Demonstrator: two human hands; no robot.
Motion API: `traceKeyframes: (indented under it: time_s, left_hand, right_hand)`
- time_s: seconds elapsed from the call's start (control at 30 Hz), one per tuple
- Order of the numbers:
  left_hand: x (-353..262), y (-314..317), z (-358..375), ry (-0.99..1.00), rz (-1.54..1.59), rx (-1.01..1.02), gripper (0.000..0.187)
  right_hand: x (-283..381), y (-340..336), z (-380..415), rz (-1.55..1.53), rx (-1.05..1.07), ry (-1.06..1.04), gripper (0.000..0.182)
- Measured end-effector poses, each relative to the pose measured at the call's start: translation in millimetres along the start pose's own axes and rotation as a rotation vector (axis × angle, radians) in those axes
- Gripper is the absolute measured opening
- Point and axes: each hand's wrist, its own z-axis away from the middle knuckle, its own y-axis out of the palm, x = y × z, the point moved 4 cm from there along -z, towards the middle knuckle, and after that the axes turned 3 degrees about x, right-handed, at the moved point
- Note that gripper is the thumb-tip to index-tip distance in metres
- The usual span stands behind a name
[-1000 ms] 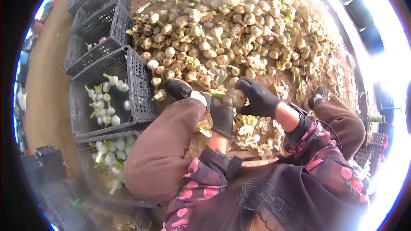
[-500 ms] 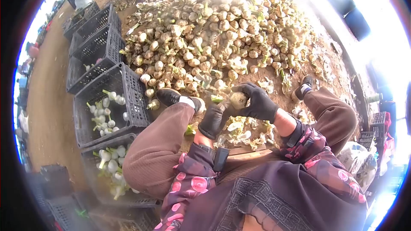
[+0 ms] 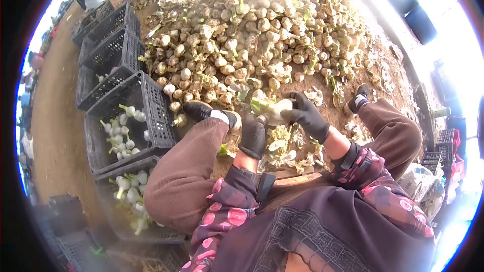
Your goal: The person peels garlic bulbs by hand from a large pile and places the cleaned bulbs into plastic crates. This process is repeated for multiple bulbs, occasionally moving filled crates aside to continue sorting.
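Observation:
A whitish garlic bulb (image 3: pixel 280 111) with a pale green stem lies between my two gloved hands, above the ground between my knees. My right hand (image 3: pixel 308 119), in a black glove, is closed round the bulb's right end. My left hand (image 3: pixel 253 136), gloved the same way, has its fingers curled against the lower left side of the bulb by the stem. Its fingertips are partly hidden. Beneath both hands lie peeled skins and leaves (image 3: pixel 285 148). A big heap of unpeeled bulbs (image 3: pixel 227 65) spreads out ahead of my feet.
At my left stands a black crate (image 3: pixel 160 113) holding clean white bulbs with short green stems. A nearer crate (image 3: pixel 113 221) beside my knee holds more. Further crates (image 3: pixel 108 53) line up beyond. A white sack (image 3: pixel 421 184) sits at right.
The bulb has turned so its green stem now points to the upper left and shows more. My right hand has shifted slightly right, its fingers less wrapped over the bulb; my left hand has rotated upright.

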Motion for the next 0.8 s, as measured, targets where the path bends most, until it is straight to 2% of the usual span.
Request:
traceKeyframes:
  time_s: [0.03,0.1,0.17,0.2,0.23,0.27,0.3,0.37,0.4,0.43,0.47,0.5,0.57,0.6,0.63,0.7,0.73,0.8]
  left_hand:
    - [-3,4,0,0.001,-0.003,0.008,0.022]
    - [-12,11,3,0.092,-0.016,0.025,0.035]
    - [4,4,4,0.076,-0.155,0.053,0.033]
    - [11,0,5,0.225,-0.382,0.059,0.03]
    - [10,0,5,0.269,-0.496,0.08,0.025]
    - [10,-1,6,0.317,-0.61,0.095,0.021]
    - [9,-1,7,0.368,-0.72,0.105,0.017]
    - [10,-9,6,0.372,-1.248,0.098,0.013]
    - [3,-1,6,0.374,-1.247,0.098,0.013]
    - [-3,7,6,0.178,-0.959,0.07,0.013]
    - [-3,9,6,-0.013,-0.667,0.045,0.013]
    - [5,3,2,-0.011,-0.664,0.046,0.013]
    - [56,-14,-9,0.265,-1.913,0.468,0.019]
    - [65,-25,-9,-0.052,-1.753,0.428,0.03]
    - [69,-33,-5,-0.336,-1.601,0.332,0.047]
    - [65,-32,10,-0.316,-1.861,0.236,0.063]
    - [54,-25,13,-0.313,-1.859,0.235,0.063]
    - [18,-9,13,0.006,-1.789,0.045,0.065]
  right_hand:
    - [-2,-3,-1,0.0,-0.006,-0.007,0.039]
    - [-25,-4,-5,-0.562,0.128,0.195,0.036]
    - [-38,-7,-8,-0.166,-0.25,0.082,0.033]
    - [-48,-16,-14,0.054,-0.272,-0.043,0.032]
    - [-47,-17,-17,0.272,-0.293,-0.167,0.031]
    - [-53,-20,-17,0.267,-0.298,-0.168,0.031]
    - [-45,-10,-15,0.216,-0.139,-0.218,0.031]
    - [-31,-2,-12,0.168,0.019,-0.27,0.032]
    - [-36,-6,-13,-0.161,0.009,-0.01,0.034]
    - [-31,0,-8,-0.489,-0.003,0.253,0.035]
    - [-19,2,1,-0.492,-0.203,0.246,0.035]
    - [-18,-1,2,-0.488,-0.204,0.245,0.035]
    - [-9,-7,5,-0.344,0.084,0.186,0.038]
    - [-24,-13,-4,-0.597,0.324,0.126,0.04]
    - [-20,-14,-3,-0.594,0.326,0.116,0.04]
    - [-7,-19,-1,-0.67,0.268,-0.073,0.04]
    - [10,-14,7,-0.678,0.168,-0.082,0.038]
    - [25,-26,5,-0.214,0.14,-0.125,0.035]
